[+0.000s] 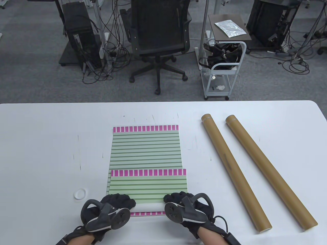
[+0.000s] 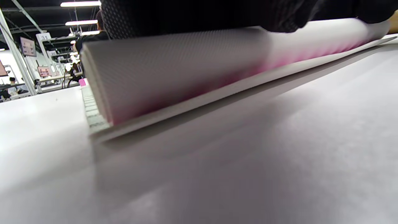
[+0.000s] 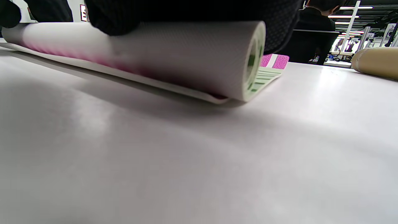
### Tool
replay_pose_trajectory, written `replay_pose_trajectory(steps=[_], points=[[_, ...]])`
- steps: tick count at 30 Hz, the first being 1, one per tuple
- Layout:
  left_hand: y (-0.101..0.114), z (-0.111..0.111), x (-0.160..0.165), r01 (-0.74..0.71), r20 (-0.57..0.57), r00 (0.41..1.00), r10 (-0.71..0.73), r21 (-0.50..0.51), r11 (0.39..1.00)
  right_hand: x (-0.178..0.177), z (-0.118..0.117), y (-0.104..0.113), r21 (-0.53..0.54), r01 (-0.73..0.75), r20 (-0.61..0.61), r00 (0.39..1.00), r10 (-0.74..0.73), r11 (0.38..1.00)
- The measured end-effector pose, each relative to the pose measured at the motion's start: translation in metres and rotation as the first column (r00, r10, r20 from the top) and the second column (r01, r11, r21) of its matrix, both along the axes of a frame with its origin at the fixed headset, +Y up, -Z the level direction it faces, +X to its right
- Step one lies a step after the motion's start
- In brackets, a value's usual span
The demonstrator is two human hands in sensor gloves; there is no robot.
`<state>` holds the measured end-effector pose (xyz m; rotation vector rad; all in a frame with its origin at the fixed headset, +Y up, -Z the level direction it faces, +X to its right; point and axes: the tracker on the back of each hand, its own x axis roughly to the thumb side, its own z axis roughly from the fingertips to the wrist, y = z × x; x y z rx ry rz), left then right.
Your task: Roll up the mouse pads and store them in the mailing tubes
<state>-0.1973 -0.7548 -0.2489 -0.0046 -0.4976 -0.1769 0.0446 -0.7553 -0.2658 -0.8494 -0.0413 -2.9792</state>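
Roll (image 1: 148, 205) lies crosswise under your hands, left (image 1: 112, 204) and right (image 1: 182, 201) curled over its ends; unrolled pad (image 1: 148, 183) stretches ahead.

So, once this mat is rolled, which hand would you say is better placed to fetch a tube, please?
The right hand, probably: both tubes lie on its side of the table, while the left hand sits at the roll's far end.
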Motion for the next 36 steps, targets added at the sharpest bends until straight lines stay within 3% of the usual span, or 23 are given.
replay_pose_trajectory(steps=[5, 8, 12, 24, 28, 36], points=[[-0.003, -0.006, -0.002, -0.019, -0.044, 0.999, 0.017, -0.047, 0.999, 0.000, 0.000, 0.005, -0.012, 0.008, 0.004, 1.000, -0.008, 1.000], [-0.003, -0.009, -0.004, -0.035, -0.060, 0.998, 0.032, -0.054, 0.998, -0.001, 0.006, 0.015, 0.003, 0.091, 0.005, 0.996, -0.091, 0.996], [-0.004, -0.011, -0.004, -0.050, -0.078, 0.996, 0.044, -0.074, 0.996, -0.004, 0.005, 0.007, 0.056, -0.028, -0.016, 0.999, 0.029, 0.998], [-0.007, -0.011, -0.001, 0.001, -0.081, 0.997, -0.008, -0.088, 0.996, 0.000, -0.004, -0.003, -0.016, -0.005, 0.031, 1.000, 0.005, 1.000], [-0.004, -0.006, 0.002, 0.045, -0.041, 0.998, -0.046, -0.029, 0.999, -0.002, 0.000, 0.003, 0.032, -0.034, -0.003, 0.999, 0.034, 0.999], [-0.001, -0.003, 0.003, 0.060, 0.029, 0.998, -0.057, -0.114, 0.992, -0.003, 0.003, 0.004, -0.042, -0.017, -0.050, 0.999, 0.015, 0.999]])
